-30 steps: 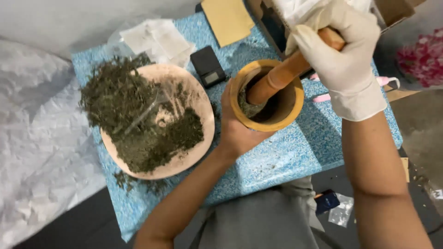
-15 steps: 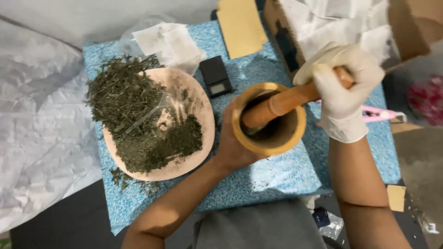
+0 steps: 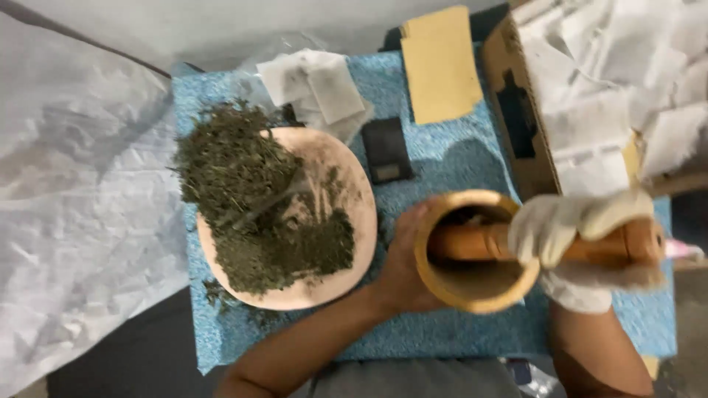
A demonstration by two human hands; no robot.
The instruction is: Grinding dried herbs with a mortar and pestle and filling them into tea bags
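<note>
The mortar (image 3: 476,254) stood on the mat (image 3: 457,169), with the fingers of the left hand (image 3: 404,265) wrapped against its left wall. The pestle (image 3: 516,243) lay tilted inside it, its handle passing through the fingers of the gloved right hand (image 3: 571,236) over the right rim. Left of the left fingers sat the plate (image 3: 354,214), with dried leaves (image 3: 251,191) heaped on it and spilling over its left edge. Beyond those fingers lay a small scale (image 3: 387,151). Farther back rested folded papers (image 3: 313,85) and a flat card (image 3: 440,66). A cardboard box (image 3: 527,125) stood behind the right fingers.

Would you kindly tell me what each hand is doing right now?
Left hand: bare, closed around the outside of the wooden mortar.
Right hand: gloved, closed around the wooden pestle, whose end sits in the mortar.
</note>
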